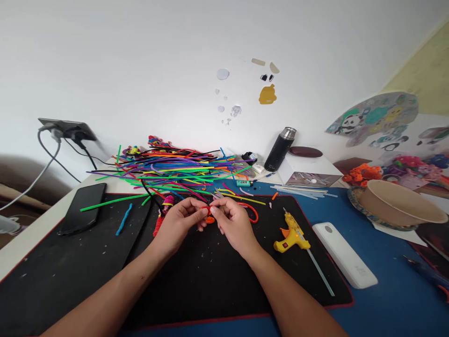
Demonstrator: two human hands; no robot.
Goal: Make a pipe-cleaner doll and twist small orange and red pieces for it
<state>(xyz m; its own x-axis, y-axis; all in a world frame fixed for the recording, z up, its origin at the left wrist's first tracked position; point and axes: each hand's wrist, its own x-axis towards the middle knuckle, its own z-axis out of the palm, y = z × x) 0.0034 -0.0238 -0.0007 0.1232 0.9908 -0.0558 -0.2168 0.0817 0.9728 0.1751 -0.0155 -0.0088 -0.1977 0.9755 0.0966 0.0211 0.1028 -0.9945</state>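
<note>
Home craft desk (pipe cleaners [168,169], glue gun [292,236])

the two hands, left [182,216] and right [234,220], meet over the middle of a mat [196,276] on the tabletop [393,299], pinching a pipe cleaner [245,209] between them. a heap of pipe cleaners [171,171] lies beyond the hands by the far wall. a phone [83,207] lies far left. right of the hands lies a glue gun [292,235], then a case [344,254]; a flask [280,149] stands beyond, a bowl [396,203] far right.

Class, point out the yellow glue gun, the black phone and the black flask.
yellow glue gun [292,235]: head view, on its body.
black phone [83,208]: head view, middle of its screen.
black flask [279,150]: head view, on its side.
</note>
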